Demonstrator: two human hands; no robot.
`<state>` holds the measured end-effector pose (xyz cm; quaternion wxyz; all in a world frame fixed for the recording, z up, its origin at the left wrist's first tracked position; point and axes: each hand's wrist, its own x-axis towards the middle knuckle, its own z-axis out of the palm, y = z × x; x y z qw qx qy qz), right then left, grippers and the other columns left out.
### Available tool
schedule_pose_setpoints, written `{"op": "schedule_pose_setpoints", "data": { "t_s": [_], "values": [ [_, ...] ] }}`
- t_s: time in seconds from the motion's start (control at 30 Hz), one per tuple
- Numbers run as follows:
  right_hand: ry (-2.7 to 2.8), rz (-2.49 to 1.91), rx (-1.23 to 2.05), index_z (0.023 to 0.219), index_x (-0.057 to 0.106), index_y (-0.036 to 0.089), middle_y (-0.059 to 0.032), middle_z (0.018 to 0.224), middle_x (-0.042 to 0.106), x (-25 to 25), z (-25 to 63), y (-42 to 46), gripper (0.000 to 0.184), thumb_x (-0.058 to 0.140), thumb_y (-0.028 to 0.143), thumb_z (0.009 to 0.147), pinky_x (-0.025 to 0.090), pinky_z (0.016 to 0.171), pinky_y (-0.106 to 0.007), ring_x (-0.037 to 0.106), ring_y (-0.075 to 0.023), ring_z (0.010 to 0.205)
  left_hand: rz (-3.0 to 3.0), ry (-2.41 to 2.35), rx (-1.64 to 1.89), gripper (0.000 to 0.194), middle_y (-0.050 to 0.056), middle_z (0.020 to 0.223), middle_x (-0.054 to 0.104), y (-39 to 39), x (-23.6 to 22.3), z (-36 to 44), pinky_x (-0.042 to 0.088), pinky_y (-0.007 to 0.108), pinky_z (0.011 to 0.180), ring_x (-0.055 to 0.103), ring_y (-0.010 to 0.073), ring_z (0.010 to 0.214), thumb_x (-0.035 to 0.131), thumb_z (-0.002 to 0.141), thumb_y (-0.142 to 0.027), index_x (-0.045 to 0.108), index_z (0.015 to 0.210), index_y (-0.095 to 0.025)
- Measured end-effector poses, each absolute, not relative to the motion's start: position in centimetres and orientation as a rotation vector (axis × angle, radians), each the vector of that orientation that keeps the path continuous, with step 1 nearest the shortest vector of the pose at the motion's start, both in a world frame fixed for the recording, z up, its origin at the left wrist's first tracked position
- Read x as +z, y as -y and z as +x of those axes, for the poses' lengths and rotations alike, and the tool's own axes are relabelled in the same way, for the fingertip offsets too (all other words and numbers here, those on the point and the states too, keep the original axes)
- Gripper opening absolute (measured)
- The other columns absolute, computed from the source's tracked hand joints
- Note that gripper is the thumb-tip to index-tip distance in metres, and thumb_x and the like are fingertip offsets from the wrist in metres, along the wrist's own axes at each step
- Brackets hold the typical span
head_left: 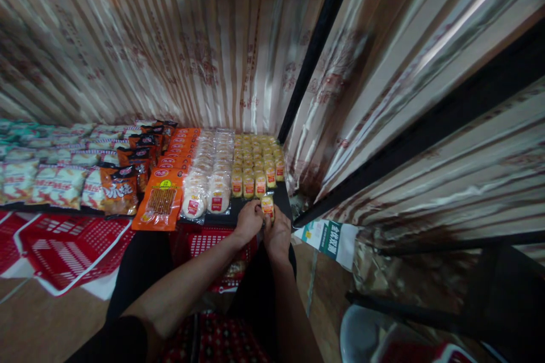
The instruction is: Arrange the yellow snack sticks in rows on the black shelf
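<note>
Between my hands, at the front right of the black shelf, is a small yellow snack packet with a red and white label. My left hand has its fingers curled at the packet's left side. My right hand grips the packet from below and the right. Just behind it stand rows of matching yellow packets. To their left lie clear-wrapped round white cakes, with red labels on the front ones.
Orange snack bags and white snack bags line the shelf's left. Red baskets sit below it, one between my legs. A black post rises at the right before a striped curtain. A green and white bag lies low right.
</note>
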<state>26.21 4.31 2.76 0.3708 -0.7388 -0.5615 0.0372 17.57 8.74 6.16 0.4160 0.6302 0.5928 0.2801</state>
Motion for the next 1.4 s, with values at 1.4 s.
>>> {"op": "schedule_pose_setpoints", "data": {
  "t_s": [1.4],
  "values": [
    [1.178, -1.837, 0.181, 0.130, 0.040, 0.008, -0.0194, 0.123, 0.053, 0.4, 28.2, -10.1, 0.056, 0.036, 0.028, 0.078, 0.038, 0.097, -0.041, 0.048, -0.0252, 0.115, 1.538, -1.435, 0.660, 0.035, 0.003, 0.112, 0.066, -10.7, 8.3, 20.4, 0.044, 0.024, 0.093, 0.061, 0.0148, 0.102, 0.050, 0.081, -0.016, 0.060, 0.114, -0.021]
  ]
}}
